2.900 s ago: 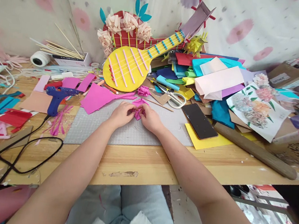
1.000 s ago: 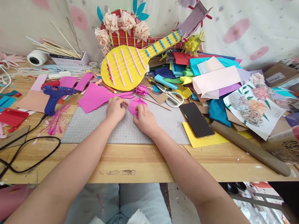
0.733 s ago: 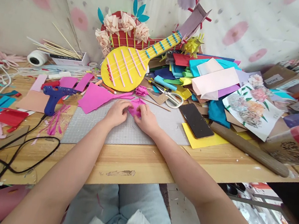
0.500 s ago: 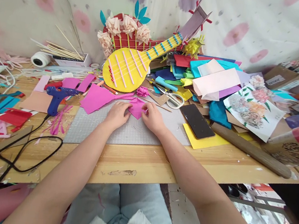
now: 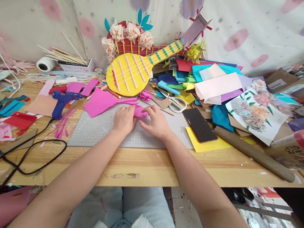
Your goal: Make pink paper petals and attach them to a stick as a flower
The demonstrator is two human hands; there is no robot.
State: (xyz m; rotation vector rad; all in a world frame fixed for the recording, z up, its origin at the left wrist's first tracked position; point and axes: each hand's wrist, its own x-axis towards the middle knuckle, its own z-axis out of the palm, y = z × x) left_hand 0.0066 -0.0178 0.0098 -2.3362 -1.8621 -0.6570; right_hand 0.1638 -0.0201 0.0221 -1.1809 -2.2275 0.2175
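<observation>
My left hand [image 5: 124,119] rests on the grey cutting mat [image 5: 90,132], its fingers closed on a small piece of magenta paper [image 5: 140,111]. That paper looks curled or folded over, and its left end is hidden by the hand. At its right end is my right hand [image 5: 156,121], thumb and fingers apart, with the fingertips close to or touching the paper. A larger magenta paper sheet [image 5: 100,102] lies left of the hands, partly on the mat. Just beyond them sits a small magenta paper flower [image 5: 145,95].
A yellow paper lute [image 5: 129,74] leans at the back. A blue glue gun [image 5: 62,103] with a black cord lies left. Scissors [image 5: 178,104], a phone [image 5: 200,125], a wooden stick [image 5: 253,153] and piled coloured paper [image 5: 219,83] are to the right.
The small magenta paper lay flat with a point towards me; now it is curled up between my hands. My right hand's thumb and fingers have spread. The view has shifted slightly.
</observation>
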